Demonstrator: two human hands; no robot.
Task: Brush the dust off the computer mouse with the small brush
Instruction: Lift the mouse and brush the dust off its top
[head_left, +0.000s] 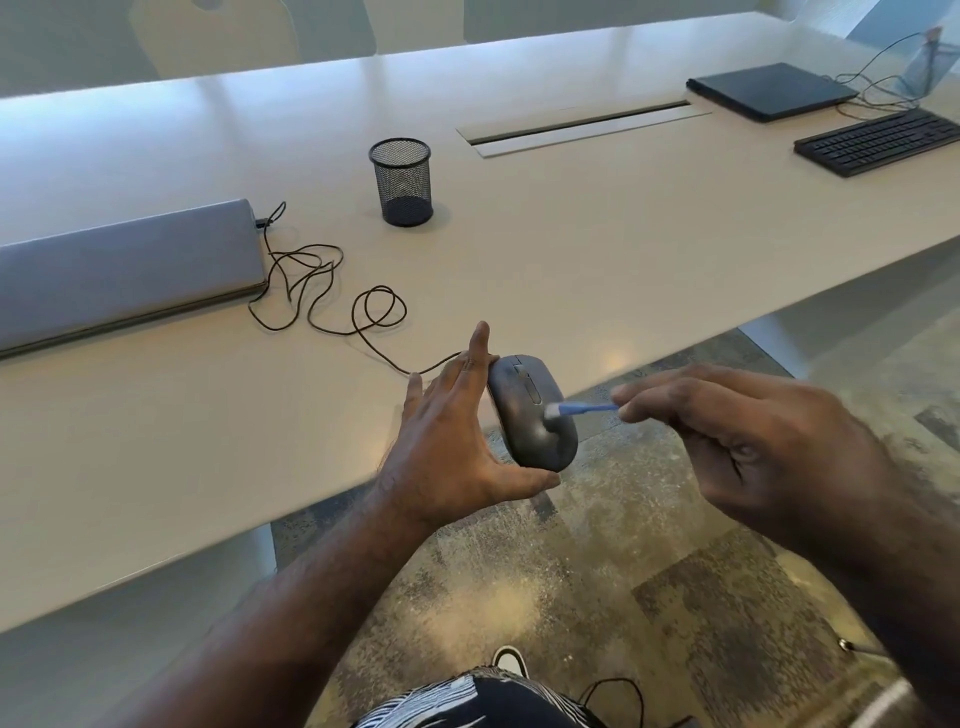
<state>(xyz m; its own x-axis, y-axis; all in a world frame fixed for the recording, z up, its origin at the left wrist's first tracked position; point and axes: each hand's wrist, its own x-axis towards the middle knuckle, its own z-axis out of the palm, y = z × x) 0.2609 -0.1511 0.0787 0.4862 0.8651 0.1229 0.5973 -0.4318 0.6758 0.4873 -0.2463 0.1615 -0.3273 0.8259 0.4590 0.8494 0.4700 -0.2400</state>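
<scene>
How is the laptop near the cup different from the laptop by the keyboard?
The near laptop is silver-grey; the far laptop is black. The grey one lies at the table's left side, near the mesh cup; the black one lies far right, behind the keyboard. The grey one looks bigger, being closer to the camera. Both are shut, lie flat and have a cable by them.
</scene>
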